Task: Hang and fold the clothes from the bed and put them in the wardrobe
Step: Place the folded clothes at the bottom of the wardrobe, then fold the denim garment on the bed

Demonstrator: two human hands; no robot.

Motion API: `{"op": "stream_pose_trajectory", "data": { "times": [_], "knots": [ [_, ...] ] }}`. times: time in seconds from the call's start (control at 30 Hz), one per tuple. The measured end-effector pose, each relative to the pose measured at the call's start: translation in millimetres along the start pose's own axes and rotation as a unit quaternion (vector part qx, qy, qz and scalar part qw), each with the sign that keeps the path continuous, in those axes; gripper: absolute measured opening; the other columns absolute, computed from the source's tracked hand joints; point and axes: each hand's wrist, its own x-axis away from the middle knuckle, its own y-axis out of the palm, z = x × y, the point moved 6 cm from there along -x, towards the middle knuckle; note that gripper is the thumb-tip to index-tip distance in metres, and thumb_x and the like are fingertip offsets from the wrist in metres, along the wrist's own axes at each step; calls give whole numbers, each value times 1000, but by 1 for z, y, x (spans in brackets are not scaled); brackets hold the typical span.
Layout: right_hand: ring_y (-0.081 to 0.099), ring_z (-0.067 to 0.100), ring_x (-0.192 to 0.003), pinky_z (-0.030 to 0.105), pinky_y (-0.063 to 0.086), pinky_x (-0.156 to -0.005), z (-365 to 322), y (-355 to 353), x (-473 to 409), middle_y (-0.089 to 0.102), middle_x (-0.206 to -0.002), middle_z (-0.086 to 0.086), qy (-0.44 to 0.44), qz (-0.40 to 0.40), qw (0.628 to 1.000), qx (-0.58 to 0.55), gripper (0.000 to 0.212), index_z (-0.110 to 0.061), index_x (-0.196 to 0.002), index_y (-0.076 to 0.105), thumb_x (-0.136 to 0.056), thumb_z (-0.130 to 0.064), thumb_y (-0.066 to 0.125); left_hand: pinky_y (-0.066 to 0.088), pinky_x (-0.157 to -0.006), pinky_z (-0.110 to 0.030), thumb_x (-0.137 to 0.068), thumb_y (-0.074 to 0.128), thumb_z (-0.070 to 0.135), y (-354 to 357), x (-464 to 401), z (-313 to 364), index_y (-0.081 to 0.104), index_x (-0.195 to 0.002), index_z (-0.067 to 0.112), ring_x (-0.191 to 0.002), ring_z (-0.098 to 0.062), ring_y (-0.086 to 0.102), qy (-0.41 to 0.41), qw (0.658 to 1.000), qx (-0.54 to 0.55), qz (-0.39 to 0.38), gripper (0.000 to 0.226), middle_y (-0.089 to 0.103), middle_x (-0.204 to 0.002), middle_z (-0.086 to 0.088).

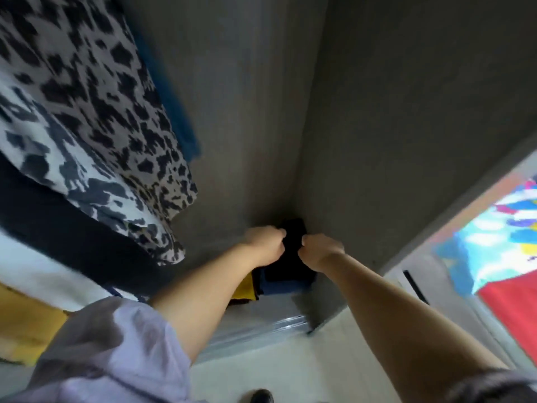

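Deep in the wardrobe corner, left hand and right hand curled, gripping black garment atop blue fold, yellow fold left, leopard dress hanging upper left.

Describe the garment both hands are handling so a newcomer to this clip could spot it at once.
Look into the grey wardrobe, down at its back right corner. There the left hand and right hand grip a folded black garment on top of a small pile. It is the only black piece; under it lies a blue one, with a yellow one beside.
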Motion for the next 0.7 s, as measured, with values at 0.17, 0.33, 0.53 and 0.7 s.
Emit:
{"op": "stream_pose_trajectory", "data": {
  "times": [0.17, 0.33, 0.53, 0.7],
  "knots": [
    [59, 30, -112, 31, 43, -80, 52, 14, 69, 62, -124, 9, 25, -12, 1000, 8, 35, -17, -120, 61, -93, -28, 41, 51, -80, -37, -95, 39, 27, 1, 17, 87, 57, -120, 17, -102, -32, 60, 55, 996, -66, -18, 33, 62, -119, -9],
    [57, 30, -114, 35, 45, -85, 138, 47, 151, 59, -127, 7, 94, -11, 995, -21, 35, -19, -122, 58, -94, -29, 41, 43, -75, -32, -94, 39, 24, 35, 48, 185, 58, -118, 15, -107, -31, 58, 114, 988, -101, -40, 32, 62, -119, -9],
    [62, 30, -106, 33, 41, -72, 254, 68, 278, 64, -117, 6, 173, 37, 983, -51, 33, -18, -113, 63, -91, -28, 41, 40, -75, -31, -91, 41, 26, 85, 90, 323, 62, -110, 18, -108, -31, 58, 181, 974, -123, -64, 29, 62, -121, -9],
    [60, 27, -108, 34, 41, -74, 369, 80, 394, 62, -121, 5, 265, 50, 961, -60, 34, -19, -121, 59, -95, -31, 39, 44, -82, -33, -91, 41, 29, 117, 122, 474, 60, -114, 20, -113, -29, 57, 282, 952, -105, -52, 30, 61, -124, -6]
  ]
}}
